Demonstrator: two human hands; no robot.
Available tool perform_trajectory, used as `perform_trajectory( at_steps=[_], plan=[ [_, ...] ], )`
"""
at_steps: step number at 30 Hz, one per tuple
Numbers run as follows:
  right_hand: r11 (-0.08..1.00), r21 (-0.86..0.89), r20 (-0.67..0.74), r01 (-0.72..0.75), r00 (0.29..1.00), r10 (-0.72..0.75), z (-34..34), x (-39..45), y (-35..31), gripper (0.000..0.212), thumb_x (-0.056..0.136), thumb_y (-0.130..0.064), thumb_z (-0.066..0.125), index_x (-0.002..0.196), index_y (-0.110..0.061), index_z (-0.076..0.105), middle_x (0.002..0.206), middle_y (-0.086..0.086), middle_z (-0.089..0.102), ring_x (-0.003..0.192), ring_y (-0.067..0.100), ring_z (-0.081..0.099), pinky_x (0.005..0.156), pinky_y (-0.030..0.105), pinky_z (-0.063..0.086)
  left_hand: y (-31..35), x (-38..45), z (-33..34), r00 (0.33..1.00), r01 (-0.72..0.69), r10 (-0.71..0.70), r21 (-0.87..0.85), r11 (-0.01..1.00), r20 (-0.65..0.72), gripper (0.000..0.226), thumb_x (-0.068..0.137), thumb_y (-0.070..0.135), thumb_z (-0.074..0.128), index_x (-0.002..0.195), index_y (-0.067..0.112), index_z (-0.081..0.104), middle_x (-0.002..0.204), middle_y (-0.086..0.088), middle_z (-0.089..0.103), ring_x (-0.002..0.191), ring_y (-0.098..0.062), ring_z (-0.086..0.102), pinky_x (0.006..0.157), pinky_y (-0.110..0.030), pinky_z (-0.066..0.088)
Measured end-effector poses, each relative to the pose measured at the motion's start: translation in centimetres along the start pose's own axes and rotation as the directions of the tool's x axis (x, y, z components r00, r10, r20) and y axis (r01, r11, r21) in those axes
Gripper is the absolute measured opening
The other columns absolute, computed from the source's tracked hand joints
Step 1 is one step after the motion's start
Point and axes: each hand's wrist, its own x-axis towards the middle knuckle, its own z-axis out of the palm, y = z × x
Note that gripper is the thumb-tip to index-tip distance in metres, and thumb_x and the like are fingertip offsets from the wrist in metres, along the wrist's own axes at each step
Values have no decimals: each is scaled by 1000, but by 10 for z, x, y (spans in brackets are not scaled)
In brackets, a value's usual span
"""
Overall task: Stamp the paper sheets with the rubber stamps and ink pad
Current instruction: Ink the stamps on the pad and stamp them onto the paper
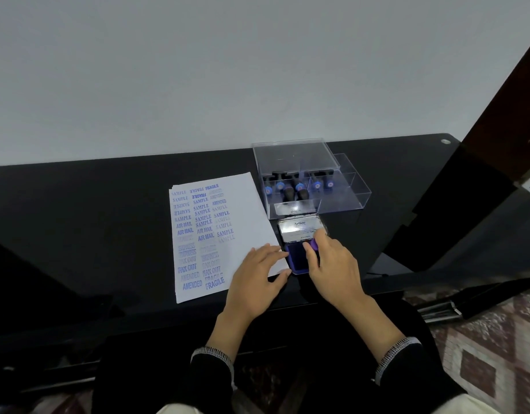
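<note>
While the head view is the only one given, these lines all come from it.

Step in hand: inking, as I judge it; the right hand is over the open Artline ink pad, fingers curled round a small purple thing that I take to be a rubber stamp, pressed at the pad's far right corner.
Left hand: the left hand lies flat with fingers straight and slightly apart on the near right corner of the paper sheets, holding nothing, its fingertips just beside the pad.
Ink pad place: near the front edge of the black desk, touching or just beside the right edge of the sheets; its hinged lid stands open toward the back.
Next move: probably lift the stamp, carry it left to a bare part of the top sheet, set it level and press down; the right-hand strip of the sheet has the most room.
Risk: a tilted press would likely print faint, as several marks already are.
Sheets counted: a small stack, edges fanned at the left; exact number cannot be told.
Printed marks: three rough columns, among them SAMPLE, FRAGILE, AIR MAIL, FAX OUT, AMENDED.
Stamps in box: about six handles show in the clear acrylic box behind the pad.
Ink pads: one.
Boxes: one, lid on, open tray section at its right.
</note>
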Motion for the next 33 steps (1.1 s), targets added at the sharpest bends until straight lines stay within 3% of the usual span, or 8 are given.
perform_trajectory(
  at_steps=[6,10,15,20,25,33],
  plan=[
    [952,294,59,-78,996,64,1,1,7,17,100,-29,42,88,-18,38,71,-4,52,63,14,52,50,23,35,0,0,0,1000,7,-7,-6,1000,7,40,96,43,54,134,33,55,143,16,47,138,1,30,112,-8,-1],
    [980,199,-5,3,1000,-2,6,-2,7,16,99,-26,45,88,-15,41,72,-2,51,63,17,50,52,27,40,0,-1,0,1000,6,-6,-9,1000,2,39,95,43,55,133,33,55,142,16,48,138,1,30,115,-12,2],
    [940,340,19,-42,999,37,7,-2,11,15,99,-25,45,88,-14,41,73,-2,51,65,14,51,53,23,37,0,-1,0,1000,3,-3,-7,1000,5,39,96,43,55,134,32,56,142,15,49,138,-1,32,115,-13,3],
    [979,200,-41,32,999,-25,8,-6,7,19,98,-20,50,85,-20,35,70,-4,47,60,16,46,54,24,32,1,-1,0,1000,6,-6,-9,1000,-1,39,96,43,55,133,33,56,141,16,48,138,0,32,114,-11,2],
    [943,332,32,-36,999,26,6,-1,11,18,99,-26,45,86,-14,40,71,-1,51,62,16,50,51,25,39,1,-1,0,1000,5,-5,-11,1000,2,39,95,42,56,133,32,56,141,14,50,138,-3,33,116,-14,5],
    [960,274,135,-55,991,18,-1,22,11,20,100,-26,43,86,-13,39,65,2,53,57,23,54,51,39,42,2,-2,-1,1000,6,-6,-11,1000,-4,38,96,42,56,132,33,56,141,16,49,137,0,32,113,-9,2]
  ],
)
